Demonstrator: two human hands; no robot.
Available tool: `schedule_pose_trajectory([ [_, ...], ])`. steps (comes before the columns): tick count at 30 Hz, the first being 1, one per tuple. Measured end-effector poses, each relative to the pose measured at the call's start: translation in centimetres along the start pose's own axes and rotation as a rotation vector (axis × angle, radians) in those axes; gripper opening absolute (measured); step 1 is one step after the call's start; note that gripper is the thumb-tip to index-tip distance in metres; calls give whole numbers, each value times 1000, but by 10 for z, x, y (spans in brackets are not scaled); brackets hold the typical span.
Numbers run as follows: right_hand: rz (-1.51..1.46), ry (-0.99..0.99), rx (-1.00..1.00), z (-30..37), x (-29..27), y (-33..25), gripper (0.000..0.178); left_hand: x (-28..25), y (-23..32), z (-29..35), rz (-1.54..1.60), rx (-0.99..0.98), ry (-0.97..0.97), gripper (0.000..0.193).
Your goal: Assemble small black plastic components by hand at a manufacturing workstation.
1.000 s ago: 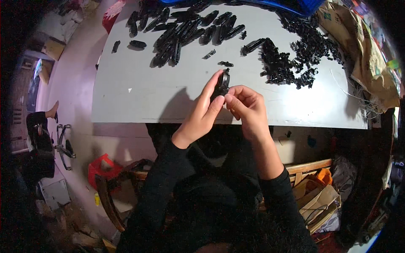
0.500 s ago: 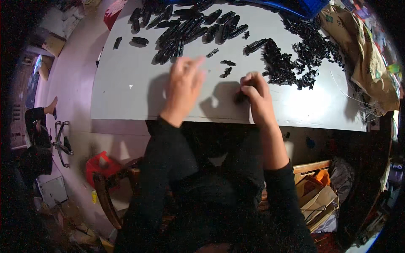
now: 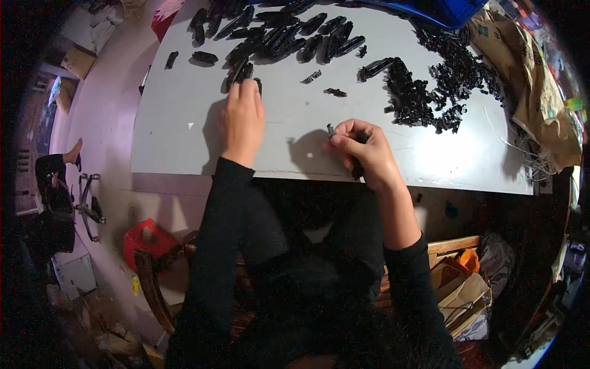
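Note:
My left hand (image 3: 243,120) reaches over the table to the near end of a heap of long black plastic parts (image 3: 276,40). Its fingers are stretched out, with the tips against those parts. Close to the table's front edge, my right hand (image 3: 369,150) is closed. A small dark plastic piece (image 3: 330,130) pokes out between its thumb and forefinger, and more black pieces (image 3: 361,138) are tucked inside the curled fingers. Beyond this hand lie a small black piece (image 3: 335,92) and a thin, partly clear one (image 3: 312,77).
A pile of small black parts (image 3: 409,92) spreads over the right side of the white table (image 3: 184,147). A blue bin (image 3: 430,9) stands at the far edge. Brown paper sacking (image 3: 522,74) hangs at the right. A red stool (image 3: 147,240) is at lower left.
My left hand has moved left onto the long black parts. One of the two small black pieces near my right hand has left the table; a small piece now shows at that hand's fingertips.

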State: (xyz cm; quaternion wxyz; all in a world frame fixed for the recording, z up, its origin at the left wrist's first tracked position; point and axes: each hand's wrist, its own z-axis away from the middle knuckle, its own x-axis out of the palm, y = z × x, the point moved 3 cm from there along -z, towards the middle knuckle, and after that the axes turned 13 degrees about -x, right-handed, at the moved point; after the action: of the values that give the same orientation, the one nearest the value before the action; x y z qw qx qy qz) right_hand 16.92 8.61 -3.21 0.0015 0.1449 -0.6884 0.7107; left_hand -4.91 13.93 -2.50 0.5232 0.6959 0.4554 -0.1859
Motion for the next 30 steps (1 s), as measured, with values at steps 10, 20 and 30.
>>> schedule_pose_trajectory([
  [10,-185,87,31,26,15,-9,11,3,3,38,645,-345,-466,21],
  [20,-113,80,-22,28,38,-16,11,-12,57,76,1127,-674,-709,33],
  [30,345,-9,-271,27,36,-29,10,-21,67,75,805,-120,-767,47],
])
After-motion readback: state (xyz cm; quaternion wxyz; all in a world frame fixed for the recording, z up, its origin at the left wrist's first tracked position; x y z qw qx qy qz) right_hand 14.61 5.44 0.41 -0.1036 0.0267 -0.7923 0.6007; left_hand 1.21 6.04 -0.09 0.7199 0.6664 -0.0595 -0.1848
